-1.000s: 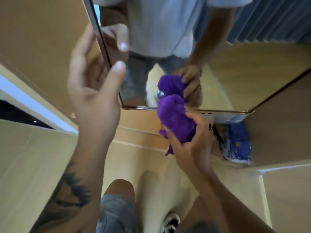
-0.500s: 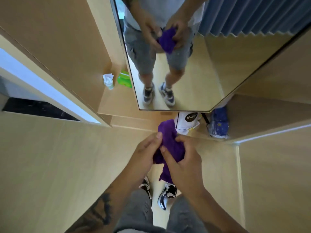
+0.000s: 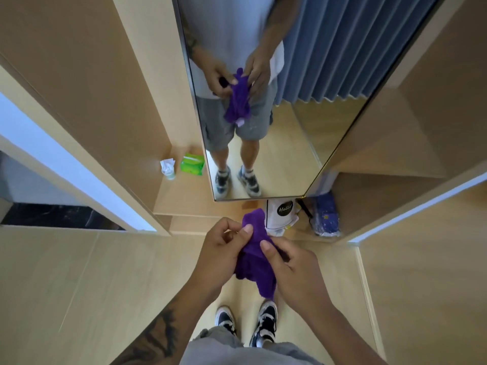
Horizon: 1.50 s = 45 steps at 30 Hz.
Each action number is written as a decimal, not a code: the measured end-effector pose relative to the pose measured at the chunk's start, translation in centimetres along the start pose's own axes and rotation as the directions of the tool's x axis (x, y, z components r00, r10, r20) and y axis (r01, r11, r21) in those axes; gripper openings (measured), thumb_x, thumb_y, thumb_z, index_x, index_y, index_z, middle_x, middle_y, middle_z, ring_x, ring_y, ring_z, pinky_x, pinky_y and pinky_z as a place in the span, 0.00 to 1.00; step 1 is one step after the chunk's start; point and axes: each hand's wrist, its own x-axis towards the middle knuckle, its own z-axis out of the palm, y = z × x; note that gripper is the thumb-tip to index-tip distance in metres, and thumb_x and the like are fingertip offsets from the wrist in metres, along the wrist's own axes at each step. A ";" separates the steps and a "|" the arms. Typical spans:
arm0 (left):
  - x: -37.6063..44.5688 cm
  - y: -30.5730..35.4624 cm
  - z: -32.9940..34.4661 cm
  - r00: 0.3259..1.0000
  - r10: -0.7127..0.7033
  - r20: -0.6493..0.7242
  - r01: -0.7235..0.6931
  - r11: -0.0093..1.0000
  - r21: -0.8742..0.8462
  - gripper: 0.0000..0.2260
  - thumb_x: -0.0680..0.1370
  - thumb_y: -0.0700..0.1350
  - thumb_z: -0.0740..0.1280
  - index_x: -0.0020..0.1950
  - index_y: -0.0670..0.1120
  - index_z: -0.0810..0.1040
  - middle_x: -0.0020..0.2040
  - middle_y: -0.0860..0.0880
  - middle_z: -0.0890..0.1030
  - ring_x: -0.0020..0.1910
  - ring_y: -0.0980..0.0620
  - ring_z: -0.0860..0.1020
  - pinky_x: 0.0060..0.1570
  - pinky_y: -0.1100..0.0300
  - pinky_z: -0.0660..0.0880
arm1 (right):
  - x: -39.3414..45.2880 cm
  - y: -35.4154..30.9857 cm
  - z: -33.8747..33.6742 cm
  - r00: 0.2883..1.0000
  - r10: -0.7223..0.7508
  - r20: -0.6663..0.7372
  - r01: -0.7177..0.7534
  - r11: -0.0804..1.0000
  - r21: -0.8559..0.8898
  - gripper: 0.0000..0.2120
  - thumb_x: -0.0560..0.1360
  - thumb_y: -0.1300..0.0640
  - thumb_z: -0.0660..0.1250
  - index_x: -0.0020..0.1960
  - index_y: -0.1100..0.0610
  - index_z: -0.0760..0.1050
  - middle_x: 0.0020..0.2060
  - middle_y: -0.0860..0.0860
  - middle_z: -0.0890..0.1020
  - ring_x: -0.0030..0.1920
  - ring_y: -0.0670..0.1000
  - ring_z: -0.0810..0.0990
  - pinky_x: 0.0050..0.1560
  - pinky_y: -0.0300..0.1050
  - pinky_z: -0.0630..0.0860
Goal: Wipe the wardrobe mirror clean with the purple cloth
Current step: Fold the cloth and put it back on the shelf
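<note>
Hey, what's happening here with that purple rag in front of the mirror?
A person stands facing the tall wardrobe mirror and holds a crumpled purple cloth in both hands. The left hand pinches its upper part, and the right hand grips it from the other side. The cloth is off the glass, so no wiping is under way at this moment. A green packet of wipes lies on the wooden shelf beside the mirror.
</note>
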 end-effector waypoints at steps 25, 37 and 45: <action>-2.0 1.1 2.2 0.936 0.234 0.262 -0.277 0.951 0.137 0.11 0.77 0.46 0.68 0.43 0.37 0.79 0.38 0.44 0.77 0.41 0.49 0.75 0.45 0.57 0.71 | -0.2 -3.4 -6.2 0.962 0.147 0.230 -0.161 0.986 0.044 0.34 0.70 0.20 0.63 0.42 0.52 0.82 0.35 0.52 0.85 0.35 0.51 0.83 0.38 0.43 0.76; -1.6 3.7 3.9 0.836 0.424 0.348 -0.532 0.781 0.326 0.12 0.81 0.47 0.67 0.38 0.48 0.71 0.31 0.58 0.69 0.32 0.58 0.68 0.35 0.65 0.66 | -1.1 -3.4 -9.2 0.986 -0.039 0.164 0.033 0.999 0.040 0.08 0.82 0.48 0.68 0.44 0.45 0.77 0.39 0.48 0.82 0.41 0.52 0.81 0.43 0.54 0.76; -1.5 5.7 2.1 0.848 0.126 0.515 -0.402 0.785 0.471 0.10 0.76 0.44 0.79 0.49 0.39 0.83 0.43 0.41 0.86 0.41 0.45 0.84 0.41 0.52 0.80 | -1.0 -5.9 -10.0 0.986 -0.158 0.051 0.141 0.959 0.245 0.17 0.78 0.44 0.66 0.44 0.58 0.72 0.32 0.55 0.74 0.33 0.49 0.74 0.34 0.46 0.71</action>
